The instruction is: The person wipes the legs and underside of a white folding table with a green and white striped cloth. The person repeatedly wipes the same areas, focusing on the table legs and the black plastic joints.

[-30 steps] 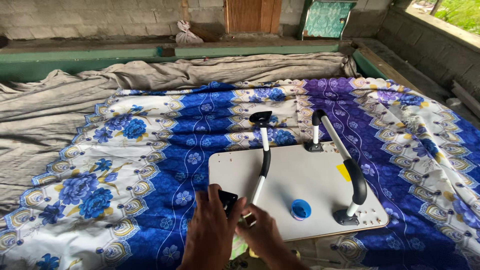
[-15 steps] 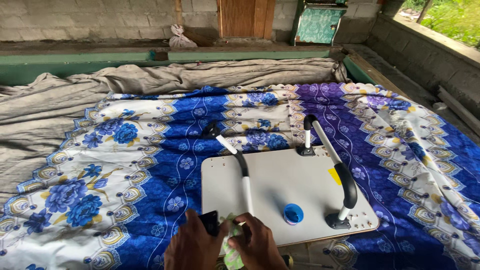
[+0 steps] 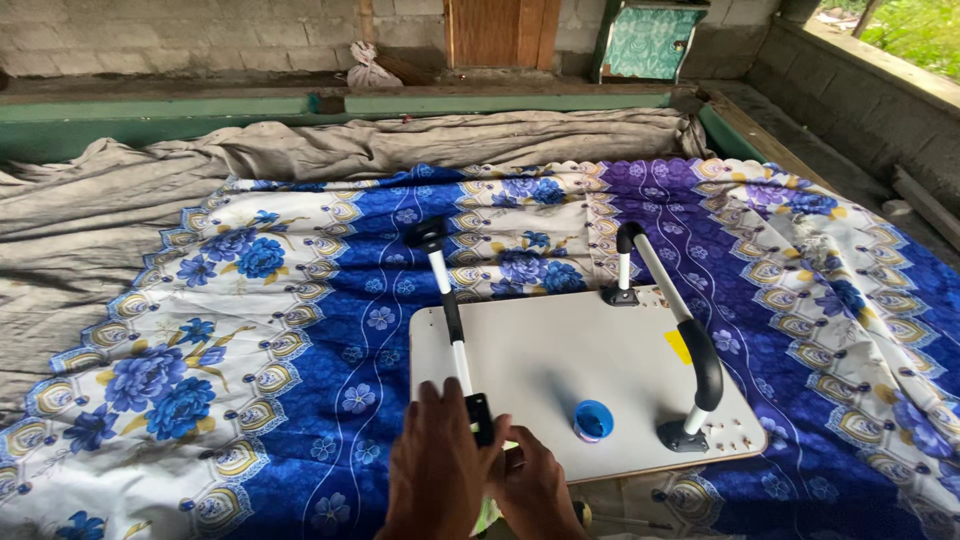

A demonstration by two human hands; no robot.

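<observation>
Seating the loose leg (image 3: 448, 310) on the white board (image 3: 580, 370), my left hand (image 3: 435, 470) grasps its black bracket (image 3: 480, 418); right hand (image 3: 530, 485) pinches beneath, at six o'clock. Next, I judge: alignment over screw holes.

Head cam, single view: worn on person's head, looks forward and steeply down over a white board (image 3: 560, 370) on a blue floral cloth (image 3: 300, 300), with left hand (image 3: 435, 470) and right hand (image 3: 535, 490) close at the bottom edge. Faces a block wall (image 3: 200, 35) and wooden door (image 3: 490, 30) well beyond; near range at the hands, far at top. No 2nd view, so no shared area.
</observation>
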